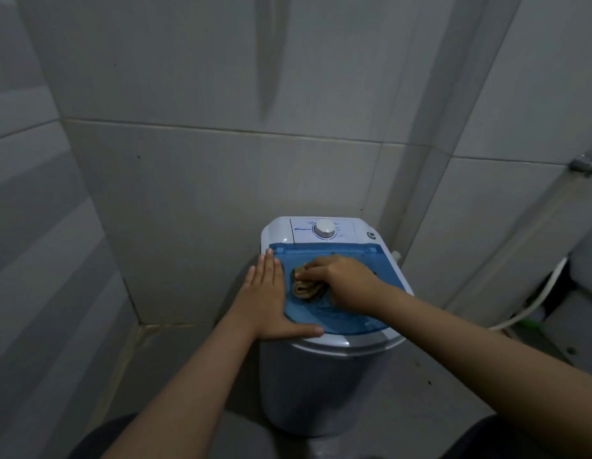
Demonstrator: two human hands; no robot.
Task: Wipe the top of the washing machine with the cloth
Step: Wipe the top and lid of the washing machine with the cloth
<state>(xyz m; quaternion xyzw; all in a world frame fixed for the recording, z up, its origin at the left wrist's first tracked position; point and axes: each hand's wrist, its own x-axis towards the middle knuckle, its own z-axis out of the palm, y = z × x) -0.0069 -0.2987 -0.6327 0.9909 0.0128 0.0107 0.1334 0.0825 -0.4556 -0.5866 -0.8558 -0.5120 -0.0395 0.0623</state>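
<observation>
Two hands on the job: our right hand presses the bunched cloth on the blue lid; left hand, flat and spread, steadies the washing machine. Risks: lid flexing, cloth snagging its hinge.

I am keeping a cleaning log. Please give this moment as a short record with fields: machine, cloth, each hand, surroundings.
machine: small white plastic washing machine with translucent blue lid and white round dial
cloth: crumpled tan cloth on the lid
right hand: right hand presses the cloth
left hand: left hand flat on the lid's left edge
surroundings: grey tiled walls, white hose
</observation>
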